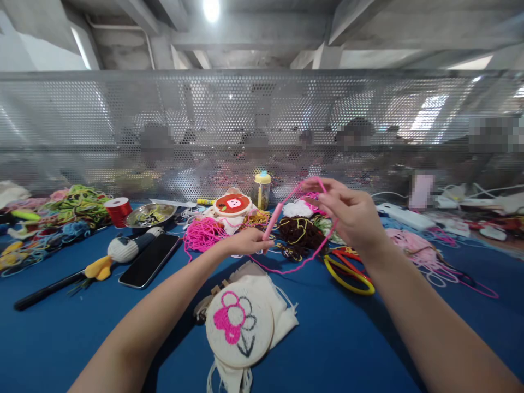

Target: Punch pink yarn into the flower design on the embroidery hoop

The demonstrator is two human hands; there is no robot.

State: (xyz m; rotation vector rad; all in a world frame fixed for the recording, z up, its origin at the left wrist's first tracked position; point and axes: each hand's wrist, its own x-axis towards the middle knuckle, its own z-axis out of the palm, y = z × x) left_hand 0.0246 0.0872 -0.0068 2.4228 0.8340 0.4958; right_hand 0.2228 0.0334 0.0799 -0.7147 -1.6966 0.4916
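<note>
My left hand (249,242) is closed around a pink punch needle (273,221), which points up and to the right. My right hand (349,212), raised at the right, pinches a strand of bright pink yarn (290,271). From the needle's upper end the strand runs to my right fingers, then loops down over the table. Below my hands lies an embroidery hoop (262,333) with off-white cloth. A flower is drawn on it, partly filled with pink stitches. A ball of pink yarn (204,233) sits just left of my left hand.
On the blue table (327,344) are a phone (150,261), a metal bowl (151,216), a red spool (118,212) and yellow-handled scissors (347,275). A finished red hoop (232,204) and brown yarn (298,230) lie behind. A perforated metal screen (229,120) closes off the back.
</note>
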